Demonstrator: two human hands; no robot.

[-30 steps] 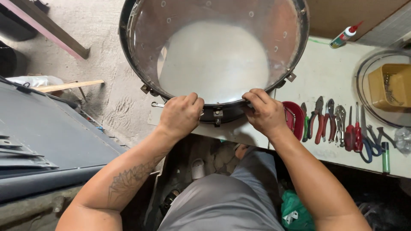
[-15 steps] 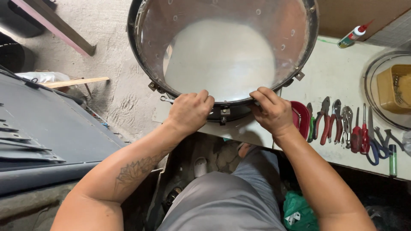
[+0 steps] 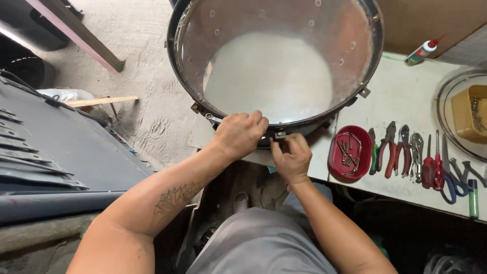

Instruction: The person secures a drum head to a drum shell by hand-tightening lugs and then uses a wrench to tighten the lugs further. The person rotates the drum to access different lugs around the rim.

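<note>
Rough concrete floor [image 3: 147, 76] fills the left of the workshop, bordered by a dark grey ribbed panel [image 3: 56, 157] and a loose wooden stick [image 3: 101, 101] lying beside it. To the right stands a pale workbench [image 3: 406, 96].

The drum shell [image 3: 276, 66], open side up with its pale lower head visible inside, rests at the bench's near left corner and overhangs the edge toward the floor. This placement seems to leave the near rim and its metal lugs reachable from below.

The left hand [image 3: 239, 134] lies over the near rim, fingers curled and pressed onto the hoop, apparently steadying the shell. The right hand [image 3: 290, 157] sits just beneath the rim, fingertips pinched around a small metal lug fitting [image 3: 279, 134]; whether a screw is held between them cannot be told.

Further right, a red tray [image 3: 350, 155] of small screws stands near the right hand, within easy reach. Beyond it, pliers and cutters [image 3: 401, 147] lie in a row, handles toward the bench's front edge. A glue bottle [image 3: 421, 52] lies at the back. A yellow box [image 3: 469, 114] sits inside a metal hoop [image 3: 444, 99] at far right.

Open bench remains between the shell and the glue bottle.
</note>
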